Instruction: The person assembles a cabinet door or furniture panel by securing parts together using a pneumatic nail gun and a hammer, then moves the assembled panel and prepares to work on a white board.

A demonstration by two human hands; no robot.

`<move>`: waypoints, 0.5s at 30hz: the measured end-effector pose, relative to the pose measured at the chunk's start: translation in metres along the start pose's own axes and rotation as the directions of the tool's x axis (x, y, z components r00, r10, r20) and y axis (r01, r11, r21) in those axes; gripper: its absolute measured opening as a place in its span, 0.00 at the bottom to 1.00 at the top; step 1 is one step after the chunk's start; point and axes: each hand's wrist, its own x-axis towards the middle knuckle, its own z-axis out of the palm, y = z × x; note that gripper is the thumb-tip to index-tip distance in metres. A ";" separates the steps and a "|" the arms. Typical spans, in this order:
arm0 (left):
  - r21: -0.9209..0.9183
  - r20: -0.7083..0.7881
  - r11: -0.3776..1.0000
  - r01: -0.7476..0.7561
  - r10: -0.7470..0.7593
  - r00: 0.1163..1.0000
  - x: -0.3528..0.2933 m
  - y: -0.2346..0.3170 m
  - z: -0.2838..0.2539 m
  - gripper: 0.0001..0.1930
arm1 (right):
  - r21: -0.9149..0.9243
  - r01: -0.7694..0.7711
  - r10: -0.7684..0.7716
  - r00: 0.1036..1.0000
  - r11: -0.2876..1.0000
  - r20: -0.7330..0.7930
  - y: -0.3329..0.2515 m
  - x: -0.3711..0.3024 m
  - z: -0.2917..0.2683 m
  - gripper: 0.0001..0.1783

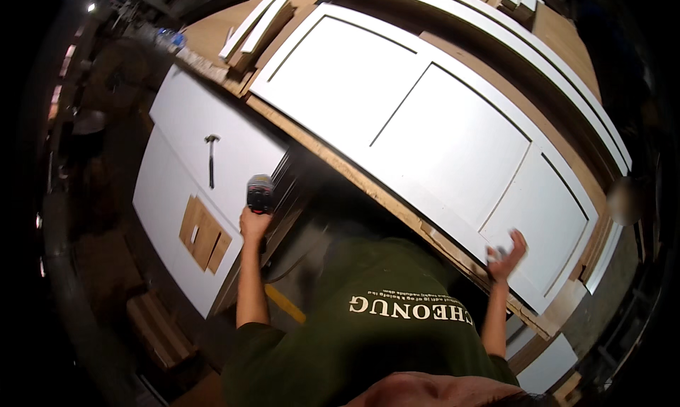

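My left hand (253,225) is closed around the grip of a cordless drill (260,187), held above the near edge of the white boards (180,159) on the left. My right hand (506,264) is over the near right edge of a large white panel (453,159) with dark grooves. Its index finger is raised, and a small pale thing (499,253) shows between thumb and fingers, too blurred to name. A claw hammer (211,163) lies on the left boards, near several brown wood pieces (203,234).
The panel rests on a wooden bench whose raw edge (333,159) runs diagonally before me. Long white strips (510,35) lie beyond it. White-faced sticks (258,25) are at the far left corner. Stacked boards (159,329) stand low on the left.
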 end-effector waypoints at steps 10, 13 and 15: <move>0.198 -0.066 0.980 0.007 0.007 0.998 0.210 -0.070 0.073 0.28 | -0.113 0.106 -0.005 0.751 0.988 0.660 -0.214 0.134 0.170 0.37; 0.199 -0.086 0.980 -0.020 0.037 0.996 0.233 -0.089 0.097 0.36 | -0.143 0.083 0.035 0.740 0.986 0.671 -0.219 0.133 0.179 0.34; 0.241 -0.003 0.970 -0.027 0.029 1.000 0.237 -0.092 0.099 0.38 | -0.145 0.051 0.057 0.753 0.988 0.655 -0.225 0.134 0.179 0.33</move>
